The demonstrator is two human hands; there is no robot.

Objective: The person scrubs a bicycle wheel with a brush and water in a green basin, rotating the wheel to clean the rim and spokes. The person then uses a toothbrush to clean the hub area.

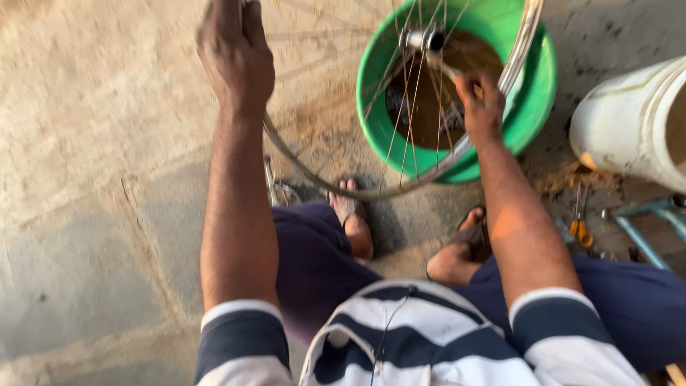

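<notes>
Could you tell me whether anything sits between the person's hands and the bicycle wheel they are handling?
Nothing visible does. The left hand grips the wheel at its rim, and the right hand is among the spokes near the hub, over the green bucket.

The wheel rim (457,154) runs off the top edge; the left hand (236,57) is motion-blurred.
</notes>
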